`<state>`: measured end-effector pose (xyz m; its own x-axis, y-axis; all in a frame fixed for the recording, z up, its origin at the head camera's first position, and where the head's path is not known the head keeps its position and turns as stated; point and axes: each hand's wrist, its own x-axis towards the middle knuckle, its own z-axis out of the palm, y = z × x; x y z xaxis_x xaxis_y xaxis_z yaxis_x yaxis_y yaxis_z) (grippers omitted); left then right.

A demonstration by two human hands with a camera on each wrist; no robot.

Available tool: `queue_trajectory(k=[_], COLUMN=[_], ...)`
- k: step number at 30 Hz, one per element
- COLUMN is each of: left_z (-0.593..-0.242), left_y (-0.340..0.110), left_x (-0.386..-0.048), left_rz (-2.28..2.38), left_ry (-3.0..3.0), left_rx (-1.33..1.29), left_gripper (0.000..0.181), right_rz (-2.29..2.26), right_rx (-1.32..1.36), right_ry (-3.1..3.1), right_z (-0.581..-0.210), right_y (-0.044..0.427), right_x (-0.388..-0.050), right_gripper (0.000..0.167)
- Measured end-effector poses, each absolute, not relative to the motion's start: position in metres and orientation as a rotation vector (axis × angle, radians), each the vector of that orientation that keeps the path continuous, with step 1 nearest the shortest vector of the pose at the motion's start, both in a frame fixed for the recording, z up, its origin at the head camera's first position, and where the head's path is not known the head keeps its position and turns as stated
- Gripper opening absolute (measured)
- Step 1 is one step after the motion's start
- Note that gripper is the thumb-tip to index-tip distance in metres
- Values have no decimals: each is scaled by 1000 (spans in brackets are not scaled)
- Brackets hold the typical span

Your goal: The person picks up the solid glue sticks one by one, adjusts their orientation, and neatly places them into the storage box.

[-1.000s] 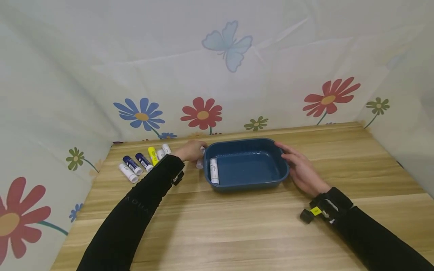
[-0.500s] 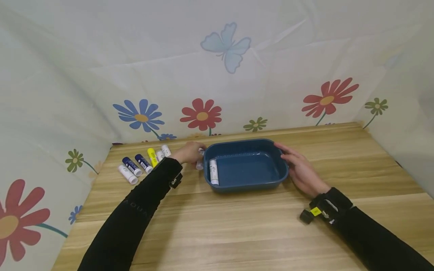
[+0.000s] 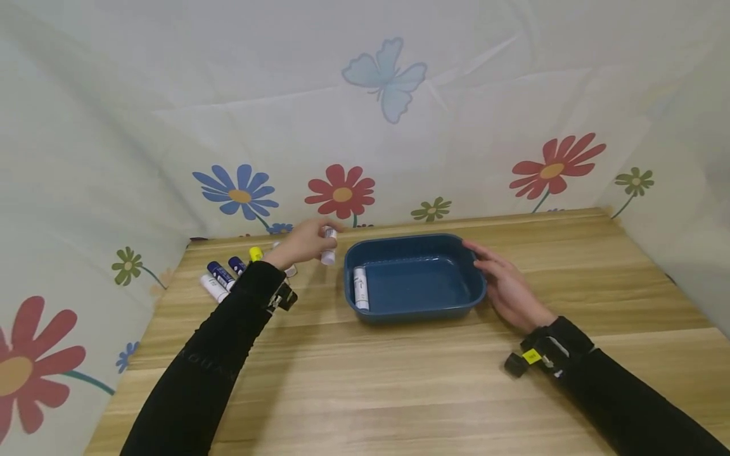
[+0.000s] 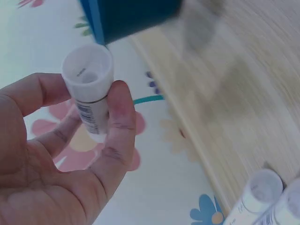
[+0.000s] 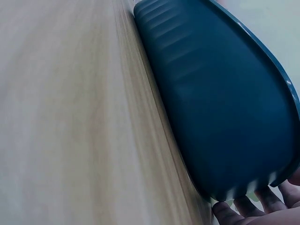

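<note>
My left hand (image 3: 305,244) pinches a white glue stick (image 4: 91,89) between thumb and fingers, raised above the table just left of the dish. In the left wrist view, its round hollow end faces the camera. A deep blue rectangular dish (image 3: 416,311) stands mid-table. Inside it, another white glue stick (image 3: 361,288) lies along the left wall. My right hand (image 3: 510,288) rests against the dish's right end with fingers mostly straight; the right wrist view shows fingertips (image 5: 225,211) touching its outer wall.
At left lie several more glue sticks: a white one (image 3: 213,288), navy ones (image 3: 220,274) and a yellow one (image 3: 256,253). My left forearm partly covers them. A flower-printed cloth (image 3: 456,126) hangs behind and beside the wooden table (image 3: 410,386).
My left hand has moved up and left from the dish's left side, carrying the white glue stick clear of it. The right hand and dish stay in place.
</note>
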<state>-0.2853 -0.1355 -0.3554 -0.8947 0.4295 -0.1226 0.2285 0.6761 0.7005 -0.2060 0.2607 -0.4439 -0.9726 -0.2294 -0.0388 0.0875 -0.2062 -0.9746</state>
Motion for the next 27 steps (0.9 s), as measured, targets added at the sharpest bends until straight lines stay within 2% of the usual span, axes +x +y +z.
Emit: queue_trajectory(k=[6, 16, 27], left_z=[-343, -343, -334], left_y=[-126, -89, -60], left_x=[-271, -253, -249], left_rz=[1137, 1186, 1271], left_ry=[2558, 2487, 2378], left_rx=[538, 673, 706], left_gripper=[39, 41, 41], right_rz=[-2284, -2253, -2272], right_rx=[-164, -176, -205], right_ry=[1836, 1878, 1850], right_z=[-443, -446, -447], right_y=[261, 262, 262], right_x=[-206, -206, -207], right_gripper=[53, 53, 53])
